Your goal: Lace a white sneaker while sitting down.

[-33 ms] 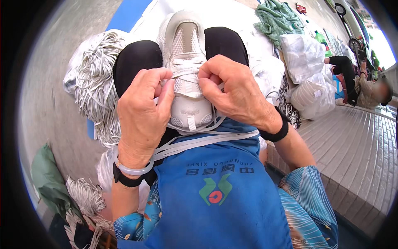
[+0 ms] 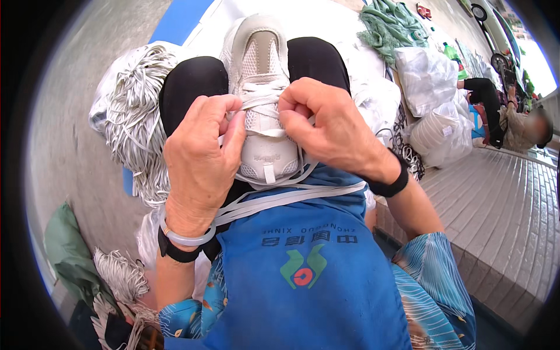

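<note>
A white mesh sneaker (image 2: 269, 158) lies between my black-clad knees, toe pointing away from me and heel toward my body. White shoelace (image 2: 260, 98) crosses its tongue in several rows. On the shoe's left edge my left hand (image 2: 201, 146) is closed, thumb and forefinger pinching the lace by the eyelets. At the opposite edge my right hand (image 2: 329, 125) is curled in a pinch on the lace too, its fingertips partly hidden. Long loose laces (image 2: 291, 194) trail round the heel and over my blue apron (image 2: 303, 245).
A big bundle of white laces (image 2: 140, 111) hangs left of my knees, with a smaller bundle (image 2: 121, 274) lower down. Green cloth (image 2: 391, 29) and stuffed plastic bags (image 2: 429, 81) lie to the right. Beyond them a person (image 2: 513, 122) sits near a tiled ledge (image 2: 496, 198).
</note>
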Available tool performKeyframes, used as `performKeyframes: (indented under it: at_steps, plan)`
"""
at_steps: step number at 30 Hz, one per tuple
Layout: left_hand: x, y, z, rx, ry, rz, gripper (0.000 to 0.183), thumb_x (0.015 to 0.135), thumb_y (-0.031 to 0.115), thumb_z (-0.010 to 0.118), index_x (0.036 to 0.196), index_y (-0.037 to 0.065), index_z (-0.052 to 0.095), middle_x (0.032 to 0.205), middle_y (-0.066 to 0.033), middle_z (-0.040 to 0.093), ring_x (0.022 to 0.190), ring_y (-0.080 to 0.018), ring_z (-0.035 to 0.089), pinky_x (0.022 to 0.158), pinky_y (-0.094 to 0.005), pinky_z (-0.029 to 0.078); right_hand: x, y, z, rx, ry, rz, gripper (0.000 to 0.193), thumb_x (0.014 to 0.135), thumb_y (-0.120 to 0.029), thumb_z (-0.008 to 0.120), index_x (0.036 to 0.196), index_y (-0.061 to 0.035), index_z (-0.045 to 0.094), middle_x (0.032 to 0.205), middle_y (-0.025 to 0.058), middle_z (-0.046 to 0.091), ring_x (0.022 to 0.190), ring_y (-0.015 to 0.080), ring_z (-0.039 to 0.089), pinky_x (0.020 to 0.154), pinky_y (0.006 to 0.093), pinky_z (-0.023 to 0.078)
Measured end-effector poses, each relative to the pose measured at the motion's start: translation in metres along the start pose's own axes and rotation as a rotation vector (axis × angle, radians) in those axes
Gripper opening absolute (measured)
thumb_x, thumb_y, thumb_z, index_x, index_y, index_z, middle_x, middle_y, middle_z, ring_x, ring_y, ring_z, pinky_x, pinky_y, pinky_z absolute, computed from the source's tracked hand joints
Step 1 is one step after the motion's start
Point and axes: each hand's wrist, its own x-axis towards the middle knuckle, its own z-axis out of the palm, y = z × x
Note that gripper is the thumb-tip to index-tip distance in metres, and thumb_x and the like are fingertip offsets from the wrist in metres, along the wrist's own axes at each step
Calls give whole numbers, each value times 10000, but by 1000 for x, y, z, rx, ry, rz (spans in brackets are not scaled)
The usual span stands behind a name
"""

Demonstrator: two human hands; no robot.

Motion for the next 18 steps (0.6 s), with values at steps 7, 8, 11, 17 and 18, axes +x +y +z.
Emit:
performKeyframes:
  at_steps: [7, 8, 11, 17, 18]
  plan:
    - [3, -2, 6, 120, 15, 158, 115, 823, 1, 638, 925, 37, 598, 819, -105, 609, 654, -283, 622, 572, -347, 495, 2, 3, 1, -66, 1, -30, 90, 843, -78, 623, 856, 10, 605, 689, 98, 541, 586, 144, 503, 550, 305, 430]
    - [3, -3, 5, 89, 10, 157, 112, 828, -9, 627, 925, 31, 590, 807, -104, 604, 637, -269, 620, 569, -338, 494, 0, 4, 5, -136, 97, -64, 95, 847, -80, 633, 857, 10, 604, 687, 108, 539, 584, 151, 503, 549, 308, 430]
    - [-5, -1, -1, 9, -53, 45, 105, 843, -22, 610, 932, 27, 586, 779, -94, 599, 604, -214, 601, 556, -310, 482, -2, 11, 10, -220, 239, -108, 110, 859, -88, 649, 855, 12, 602, 680, 108, 536, 579, 155, 502, 542, 310, 426]
    - [-16, -5, 0, -160, -68, -147, 66, 889, -5, 611, 947, 23, 599, 676, -43, 571, 558, -102, 531, 535, -249, 441, -14, 11, -7, -78, 209, 10, 103, 874, -90, 664, 875, 5, 623, 693, 41, 574, 584, 92, 511, 531, 249, 423]
    - [-18, -5, 0, -159, -69, -147, 66, 889, -5, 611, 947, 23, 599, 676, -43, 571, 558, -102, 531, 535, -249, 441, -16, 9, -9, 14, 195, 62, 101, 871, -90, 673, 886, 1, 632, 702, 21, 589, 591, 69, 514, 533, 226, 423]
